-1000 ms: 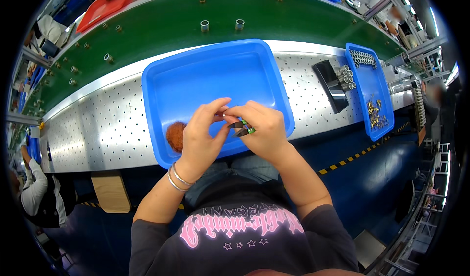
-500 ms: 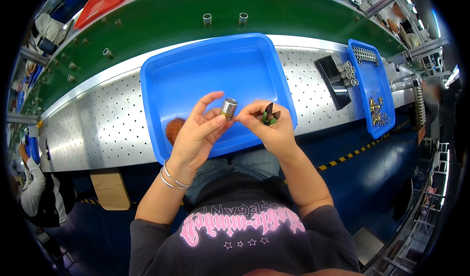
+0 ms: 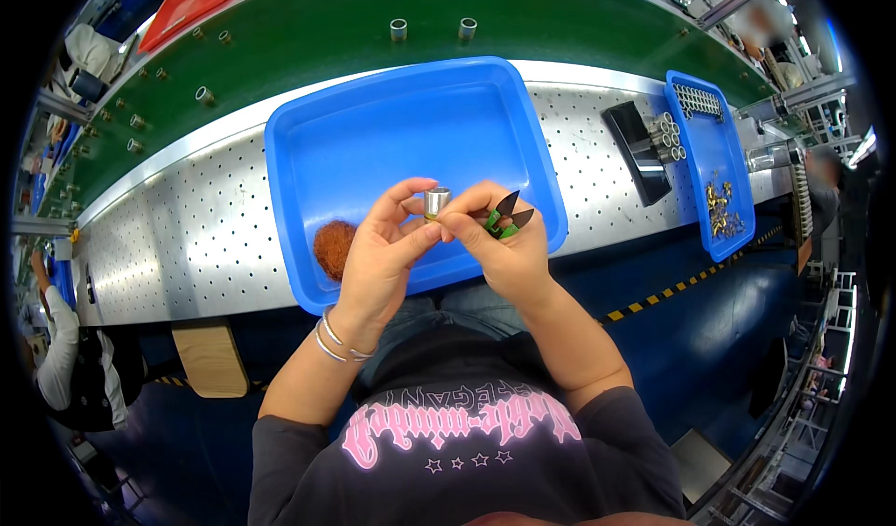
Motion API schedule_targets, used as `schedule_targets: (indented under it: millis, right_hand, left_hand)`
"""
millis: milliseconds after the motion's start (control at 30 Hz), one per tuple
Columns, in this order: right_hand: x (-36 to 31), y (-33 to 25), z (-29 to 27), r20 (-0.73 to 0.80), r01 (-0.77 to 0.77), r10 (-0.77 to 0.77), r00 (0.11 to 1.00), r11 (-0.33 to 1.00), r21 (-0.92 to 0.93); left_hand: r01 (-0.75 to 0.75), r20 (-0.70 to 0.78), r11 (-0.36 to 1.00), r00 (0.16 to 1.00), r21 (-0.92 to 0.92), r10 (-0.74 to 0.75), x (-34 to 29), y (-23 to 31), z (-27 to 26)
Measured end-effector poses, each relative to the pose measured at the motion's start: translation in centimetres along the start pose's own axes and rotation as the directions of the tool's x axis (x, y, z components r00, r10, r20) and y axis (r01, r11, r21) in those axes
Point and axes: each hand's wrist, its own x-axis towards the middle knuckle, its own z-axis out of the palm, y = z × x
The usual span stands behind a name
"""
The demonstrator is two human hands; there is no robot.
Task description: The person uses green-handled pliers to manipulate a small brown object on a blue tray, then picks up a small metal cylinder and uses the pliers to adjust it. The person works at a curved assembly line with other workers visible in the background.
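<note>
Over the near part of a blue tray [image 3: 411, 129], my left hand [image 3: 375, 255] is closed around a short silver metal sleeve [image 3: 436, 199], held upright with its open end up. A narrow brass-coloured band shows at the sleeve's lower end. My right hand [image 3: 511, 257] brings its thumb and forefinger to that lower end, meeting the left fingertips. Tucked in the same right hand are small green-handled snips [image 3: 507, 216], their dark blades spread and pointing away from me. Whatever the right fingertips pinch at the sleeve is hidden. A brown fibrous ball [image 3: 332, 250] lies in the tray beside my left hand.
Beyond the perforated metal bench [image 3: 205, 218], a green belt [image 3: 317, 36] carries several metal sleeves. To the right lie a black phone-like slab [image 3: 637, 153], a cluster of sleeves [image 3: 666, 139] and a blue tray [image 3: 702, 167] of small brass-coloured parts. A co-worker [image 3: 70, 358] is at far left.
My right hand has moved left and closed in on the sleeve, and the fingers of both hands now meet there. The snips have turned, with their blades showing more fully. The left fingers have curled in.
</note>
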Motion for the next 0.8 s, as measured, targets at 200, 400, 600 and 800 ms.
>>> schedule_targets:
  millis: [200, 400, 600, 800]
  right_hand:
    - [-0.17, -0.36, -0.33, -0.066, 0.046, -0.046, 0.997, 0.999, -0.001]
    - [-0.02, 0.24, -0.27, -0.044, 0.001, -0.001, 0.999, 1.0, 0.013]
    - [-0.06, -0.09, -0.27, -0.067, -0.014, 0.013, 0.998, 1.0, -0.007]
    - [-0.21, 0.29, -0.44, -0.071, -0.046, 0.045, 0.996, 0.999, -0.019]
  left_hand:
    - [0.005, -0.062, 0.997, 0.998, -0.083, -0.01, 0.09, 0.28, -0.4]
    - [0.045, -0.058, 0.985, 0.997, -0.169, -0.056, 0.22, 0.36, -0.82]
    - [0.039, -0.088, 0.981, 0.994, -0.191, -0.056, 0.3, 0.47, -0.89]
    - [0.025, -0.101, 0.979, 0.994, -0.204, -0.046, 0.47, 0.38, -1.05]
